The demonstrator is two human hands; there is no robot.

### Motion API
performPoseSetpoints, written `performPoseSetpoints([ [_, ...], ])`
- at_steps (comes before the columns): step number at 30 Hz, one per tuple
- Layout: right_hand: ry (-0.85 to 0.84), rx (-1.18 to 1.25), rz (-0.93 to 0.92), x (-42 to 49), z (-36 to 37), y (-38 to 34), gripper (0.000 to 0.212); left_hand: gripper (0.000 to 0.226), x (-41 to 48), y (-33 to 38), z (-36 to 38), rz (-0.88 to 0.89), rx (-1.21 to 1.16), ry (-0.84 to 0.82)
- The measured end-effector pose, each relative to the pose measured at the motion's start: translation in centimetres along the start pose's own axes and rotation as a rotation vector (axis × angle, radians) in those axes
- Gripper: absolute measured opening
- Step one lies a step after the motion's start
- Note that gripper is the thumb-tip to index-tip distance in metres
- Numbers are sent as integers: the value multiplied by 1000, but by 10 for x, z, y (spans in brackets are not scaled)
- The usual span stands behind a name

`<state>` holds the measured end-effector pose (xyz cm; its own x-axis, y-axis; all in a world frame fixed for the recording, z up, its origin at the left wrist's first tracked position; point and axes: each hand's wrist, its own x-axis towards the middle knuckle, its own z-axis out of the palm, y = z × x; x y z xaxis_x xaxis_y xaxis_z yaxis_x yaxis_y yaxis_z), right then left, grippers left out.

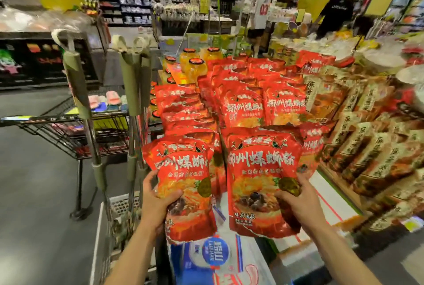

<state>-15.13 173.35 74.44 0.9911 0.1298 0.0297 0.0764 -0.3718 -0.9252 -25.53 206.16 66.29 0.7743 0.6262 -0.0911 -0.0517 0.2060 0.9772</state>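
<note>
I count two red plastic noodle packets with white lettering, both held upright, side by side, in front of the big display pile of matching red packets (241,92). My left hand (158,202) clasps the left red packet (183,170) at its lower left side, thumb across the front. My right hand (300,204) clasps the right red packet (259,170) at its lower right edge. Behind the pile's left end I count at least four yellow-filled jars with red lids (189,55). Right of the pile lie rows of brown-and-cream packets (367,147). In front of the pile, below the held packets, sits one blue-and-white pack (213,252).
</note>
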Motion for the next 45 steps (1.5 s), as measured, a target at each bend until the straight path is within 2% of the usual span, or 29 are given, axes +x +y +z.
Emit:
performPoseSetpoints([
  [3,-25,16,32,20,7,8,45,81,35,-22,26,-10,-14,-4],
  [5,-1,46,60,29,8,15,46,81,59,-36,43,-21,8,3],
  [7,9,73,80,36,9,23,47,92,78,-49,54,16,101,21],
  [10,17,105,131,41,10,36,45,101,93,-73,57,93,438,38],
  [12,2,114,144,43,12,42,44,89,84,-78,54,167,674,93],
  [14,-25,117,152,45,16,46,44,74,74,-85,48,350,913,143],
  [16,-61,119,178,47,20,50,46,72,64,-99,44,587,1094,36],
  [18,-80,137,202,50,22,56,47,88,55,-111,48,680,1219,-197],
  [21,-119,151,201,54,21,63,48,112,50,-129,55,633,1467,-395],
  [24,-154,167,198,57,17,67,47,117,59,-132,60,546,1545,-410],
  [31,-209,217,220,56,17,79,47,120,72,-133,71,517,1526,-223],
  [36,-310,283,229,55,38,80,56,116,67,-133,68,521,1514,-216],
  [39,-369,309,225,57,57,78,61,96,62,-125,57,532,1279,-180],
  [42,-404,296,242,63,84,84,64,66,48,-109,41,485,948,-24],
  [44,-438,294,240,69,105,89,64,52,29,-100,28,402,667,82],
  [45,-458,296,245,73,117,91,62,50,19,-96,24,324,539,65],
])
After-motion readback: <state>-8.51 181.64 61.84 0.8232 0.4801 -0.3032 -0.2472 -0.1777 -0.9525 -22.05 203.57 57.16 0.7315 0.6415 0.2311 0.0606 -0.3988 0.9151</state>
